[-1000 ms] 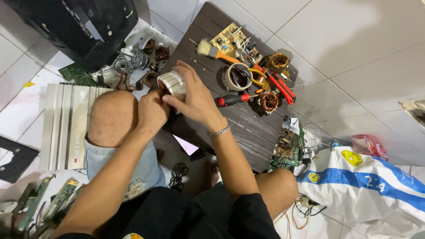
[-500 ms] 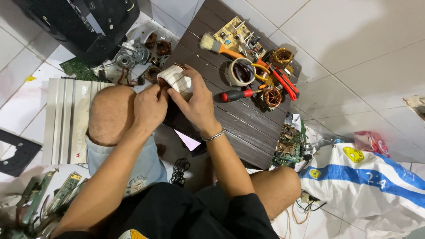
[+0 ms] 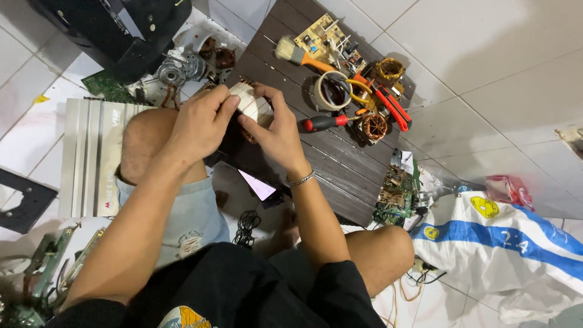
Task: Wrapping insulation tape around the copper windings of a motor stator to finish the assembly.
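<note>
I sit on a tiled floor over a dark slatted wooden board (image 3: 340, 164). Both hands hold a small wound coil wrapped in pale tape (image 3: 250, 104) above the board's near left part. My left hand (image 3: 200, 124) grips its left side with the thumb and fingers on top. My right hand (image 3: 276, 130), with a thin bracelet on the wrist, holds its right side. Copper winding shows under the pale wrap. Just right of my right hand lies a screwdriver with a red and black handle (image 3: 325, 123).
On the board lie a paintbrush (image 3: 297, 54), a tape roll (image 3: 331, 91), a circuit board (image 3: 325, 37), red cutters (image 3: 388, 103) and two copper coils (image 3: 375, 126). A dark casing (image 3: 115, 30) is upper left, a silver heatsink (image 3: 91, 155) left, a white and blue sack (image 3: 504, 243) right.
The view has shifted slightly. Both hands have turned the wrapped coil between them and kept hold of it over the same part of the board.
</note>
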